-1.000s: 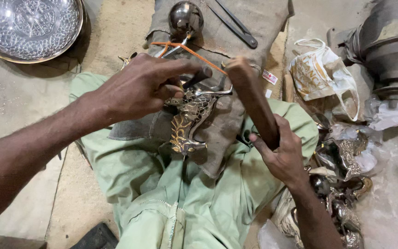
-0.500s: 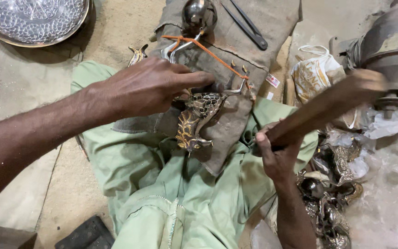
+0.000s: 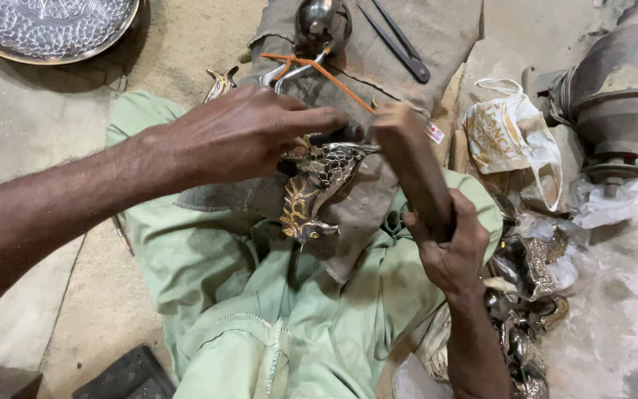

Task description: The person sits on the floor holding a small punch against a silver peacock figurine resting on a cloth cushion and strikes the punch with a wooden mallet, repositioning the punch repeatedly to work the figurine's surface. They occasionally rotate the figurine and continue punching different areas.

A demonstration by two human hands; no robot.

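My left hand (image 3: 241, 133) reaches over my lap and pins a small ornate brass-and-silver figure (image 3: 311, 196) against a brown cloth (image 3: 367, 214) draped over my knees. Its fingers also grip a dark tool tip (image 3: 345, 134) at the top of the figure. My right hand (image 3: 448, 247) grasps a thick brown wooden stick (image 3: 411, 166), whose upper end is down beside the figure's top, close to my left fingertips.
A hammered silver tray (image 3: 46, 29) lies at the top left. A round metal ball (image 3: 321, 22), orange string and black pliers (image 3: 400, 41) rest on sacking ahead. A plastic bag (image 3: 507, 137), a grey machine (image 3: 622, 89) and a pile of metal figures (image 3: 533, 273) are to the right.
The wooden stick was swung up and out to the right half a second ago and has come back down onto the figure's top. My left hand has kept its hold.
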